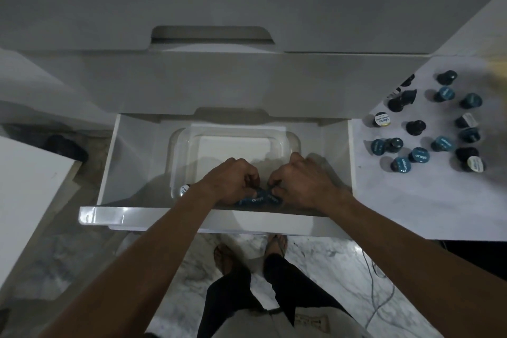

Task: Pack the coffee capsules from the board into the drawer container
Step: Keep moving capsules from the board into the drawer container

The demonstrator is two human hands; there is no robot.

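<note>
A clear plastic container (233,134) sits inside the open white drawer (109,162). Both my hands are down at the container's near edge. My left hand (233,181) and my right hand (299,181) each have fingers curled onto teal coffee capsules (253,200) lying there. A white-topped capsule (184,190) lies left of my left wrist. Several dark and teal capsules (419,155) stand scattered on the white board (411,206) to the right of the drawer.
The drawer's front panel (153,215) juts toward me above my feet on the marble floor. Closed white cabinet fronts (247,0) rise behind. A white surface (24,200) lies at the left, and a cable (384,302) trails on the floor at right.
</note>
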